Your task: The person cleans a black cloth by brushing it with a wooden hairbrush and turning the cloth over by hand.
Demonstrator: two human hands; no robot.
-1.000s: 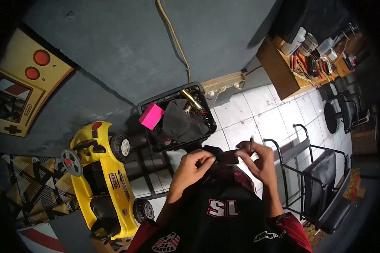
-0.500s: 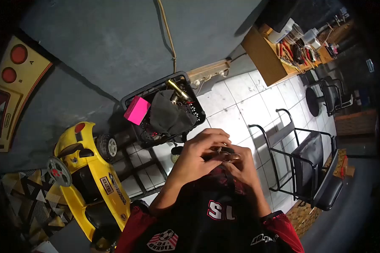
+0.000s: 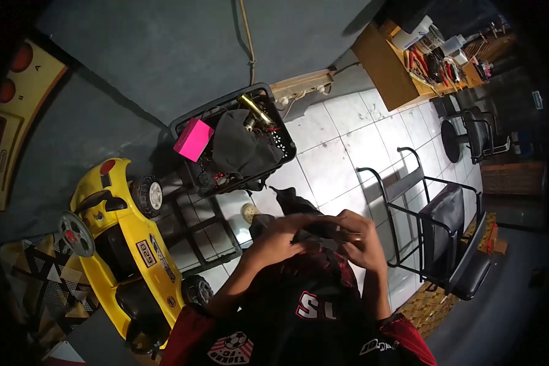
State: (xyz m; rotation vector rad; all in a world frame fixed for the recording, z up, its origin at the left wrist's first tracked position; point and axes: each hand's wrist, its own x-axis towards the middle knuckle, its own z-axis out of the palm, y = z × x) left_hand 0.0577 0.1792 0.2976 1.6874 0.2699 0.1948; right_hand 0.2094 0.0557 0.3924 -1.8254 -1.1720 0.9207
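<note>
My left hand (image 3: 279, 240) and my right hand (image 3: 362, 239) are raised close in front of my chest, fingers curled inward toward each other. Between them stretches a dark, strap-like thing (image 3: 321, 229), gripped from both sides; its exact kind I cannot tell. Past the fingers, a ragged dark piece (image 3: 294, 202) shows against the white floor. My black and red jersey (image 3: 274, 317) lies just below the hands.
A black crate (image 3: 186, 122) ahead holds dark cloth, a gold-coloured tube (image 3: 256, 110) and a pink box (image 3: 194, 139). On the left stands a yellow ride-on car (image 3: 143, 262). A black-framed chair (image 3: 442, 222) is at right, with a tool-covered wooden table (image 3: 378, 67) behind.
My hands have moved apart and slightly lower, drawing the dark thing out between them. The dark ragged piece beyond the fingers has come into view. The camera has shifted a little.
</note>
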